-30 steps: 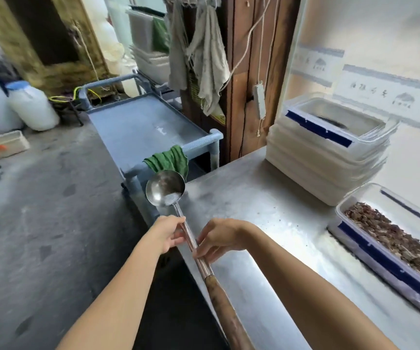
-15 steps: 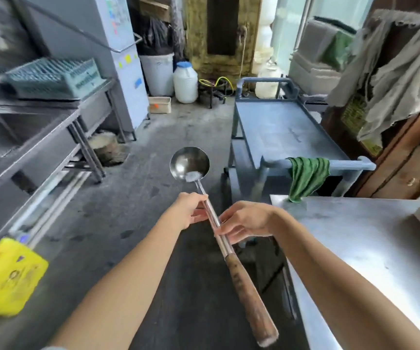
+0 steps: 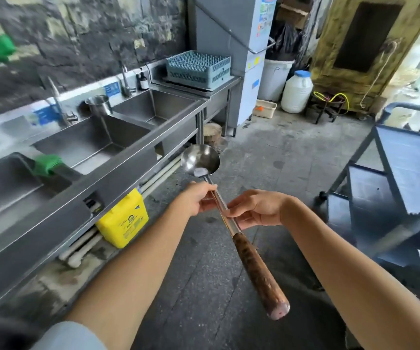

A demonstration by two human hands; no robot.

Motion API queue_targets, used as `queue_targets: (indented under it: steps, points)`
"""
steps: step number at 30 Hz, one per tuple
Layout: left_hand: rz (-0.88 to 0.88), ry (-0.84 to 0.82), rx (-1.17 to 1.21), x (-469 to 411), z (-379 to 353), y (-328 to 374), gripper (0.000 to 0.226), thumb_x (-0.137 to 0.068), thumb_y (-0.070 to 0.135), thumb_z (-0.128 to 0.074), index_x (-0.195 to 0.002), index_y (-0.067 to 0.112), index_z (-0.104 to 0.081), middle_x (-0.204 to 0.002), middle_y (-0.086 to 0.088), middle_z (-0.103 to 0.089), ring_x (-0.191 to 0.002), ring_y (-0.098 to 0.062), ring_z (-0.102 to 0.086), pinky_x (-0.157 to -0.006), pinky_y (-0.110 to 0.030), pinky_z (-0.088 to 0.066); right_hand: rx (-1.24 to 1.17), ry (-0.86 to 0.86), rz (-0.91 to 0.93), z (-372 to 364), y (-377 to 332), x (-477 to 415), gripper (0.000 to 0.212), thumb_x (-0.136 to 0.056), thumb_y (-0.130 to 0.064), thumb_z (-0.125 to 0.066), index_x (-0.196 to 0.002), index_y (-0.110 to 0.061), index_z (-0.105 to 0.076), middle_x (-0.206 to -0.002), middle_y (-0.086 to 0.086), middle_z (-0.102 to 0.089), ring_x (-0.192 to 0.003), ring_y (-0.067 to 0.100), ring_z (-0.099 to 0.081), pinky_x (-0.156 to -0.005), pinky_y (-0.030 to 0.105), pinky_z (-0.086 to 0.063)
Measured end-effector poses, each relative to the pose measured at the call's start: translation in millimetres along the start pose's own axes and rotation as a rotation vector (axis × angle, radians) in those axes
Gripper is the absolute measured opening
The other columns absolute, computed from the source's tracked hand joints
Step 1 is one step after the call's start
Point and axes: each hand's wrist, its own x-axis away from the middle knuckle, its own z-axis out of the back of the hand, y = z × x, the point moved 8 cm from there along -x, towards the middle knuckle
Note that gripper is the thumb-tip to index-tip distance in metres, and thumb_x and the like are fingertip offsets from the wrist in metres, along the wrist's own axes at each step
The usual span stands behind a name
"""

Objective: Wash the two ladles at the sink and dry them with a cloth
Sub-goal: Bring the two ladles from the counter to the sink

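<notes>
The ladle [image 3: 229, 218] was held in mid-air over the floor, its long axis running from the bowl at the far end to the wooden grip at the near right. The left hand [image 3: 199, 200] was closed on the metal shaft just behind the bowl; the right hand [image 3: 252, 210] pinched the shaft nearer the grip. The sink [image 3: 82, 145] lay to the left, nearer the left hand.
</notes>
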Motion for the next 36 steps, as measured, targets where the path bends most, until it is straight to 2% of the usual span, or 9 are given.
queue_targets:
  steps: [4,7,10,19,22,25,29,34,36]
  points:
    - [-0.021,0.091,0.08,6,98,11,0.012,-0.092,0.008,-0.061,-0.08,0.011,-0.06,-0.065,-0.004,-0.064,-0.056,-0.016,-0.066,-0.05,-0.032,-0.058,0.071,-0.067,0.025,-65,-37,-54,0.013,-0.094,0.0,-0.062,-0.105,0.0,-0.067,-0.077,0.0,-0.076,-0.07,0.008,-0.074,-0.063,0.018,-0.058]
    - [-0.043,0.146,0.151,14,171,18,0.012,-0.092,0.008,-0.061,-0.081,0.011,-0.061,-0.063,-0.004,-0.066,-0.058,-0.018,-0.067,-0.055,-0.034,-0.059,0.133,-0.147,0.026,-118,-65,-95,0.01,-0.094,0.0,-0.061,-0.102,-0.002,-0.067,-0.076,-0.001,-0.074,-0.068,0.006,-0.072,-0.062,0.018,-0.057]
    - [-0.054,0.215,0.197,22,228,21,0.014,-0.092,0.008,-0.061,-0.079,0.011,-0.061,-0.054,-0.002,-0.067,-0.047,-0.014,-0.067,-0.044,-0.027,-0.056,0.167,-0.231,0.029,-161,-87,-129,0.01,-0.095,0.001,-0.058,-0.099,-0.002,-0.067,-0.074,-0.003,-0.074,-0.066,0.004,-0.072,-0.06,0.017,-0.057]
    - [-0.023,0.411,0.33,29,406,12,0.015,-0.093,0.01,-0.061,-0.079,0.011,-0.059,-0.068,-0.005,-0.062,-0.052,-0.015,-0.064,-0.048,-0.026,-0.055,0.328,-0.526,-0.009,-294,-129,-248,0.029,-0.094,-0.001,-0.061,-0.078,-0.014,-0.081,-0.081,-0.003,-0.077,-0.073,0.005,-0.073,-0.065,0.017,-0.057]
    - [-0.042,0.488,0.373,23,472,14,0.011,-0.092,0.007,-0.063,-0.081,0.008,-0.061,-0.06,-0.006,-0.066,-0.045,-0.016,-0.065,-0.043,-0.026,-0.055,0.367,-0.6,-0.035,-338,-151,-301,0.024,-0.094,0.002,-0.058,-0.084,-0.01,-0.077,-0.082,0.002,-0.076,-0.075,0.009,-0.074,-0.068,0.02,-0.059]
    - [-0.036,0.571,0.379,19,527,16,0.004,-0.089,0.01,-0.067,-0.087,0.007,-0.063,-0.068,-0.008,-0.064,-0.049,-0.019,-0.066,-0.046,-0.028,-0.054,0.468,-0.631,-0.034,-376,-172,-347,0.011,-0.094,0.002,-0.061,-0.103,0.004,-0.066,-0.086,0.009,-0.072,-0.076,0.014,-0.074,-0.07,0.023,-0.06]
    - [0.006,0.661,0.383,20,588,16,0.009,-0.088,0.013,-0.068,-0.08,0.01,-0.064,-0.065,-0.005,-0.064,-0.045,-0.016,-0.063,-0.039,-0.02,-0.046,0.463,-0.683,-0.085,-423,-187,-389,0.009,-0.095,0.002,-0.06,-0.1,0.002,-0.066,-0.08,0.005,-0.075,-0.074,0.013,-0.075,-0.068,0.023,-0.06]
    - [0.06,0.732,0.477,21,661,8,0.005,-0.088,0.013,-0.069,-0.091,0.01,-0.066,-0.083,-0.007,-0.066,-0.07,-0.02,-0.063,-0.055,-0.029,-0.053,0.423,-0.749,-0.144,-484,-202,-444,0.01,-0.093,0.007,-0.06,-0.096,0.004,-0.068,-0.083,0.01,-0.077,-0.076,0.017,-0.077,-0.069,0.025,-0.062]
    - [0.077,0.767,0.485,20,690,3,0.018,-0.086,0.009,-0.069,-0.104,0.007,-0.066,-0.095,-0.01,-0.069,-0.073,-0.021,-0.065,-0.052,-0.028,-0.053,0.441,-0.761,-0.143,-507,-203,-469,0.01,-0.092,0.009,-0.061,-0.095,0.004,-0.069,-0.085,0.012,-0.076,-0.079,0.019,-0.076,-0.076,0.029,-0.063]
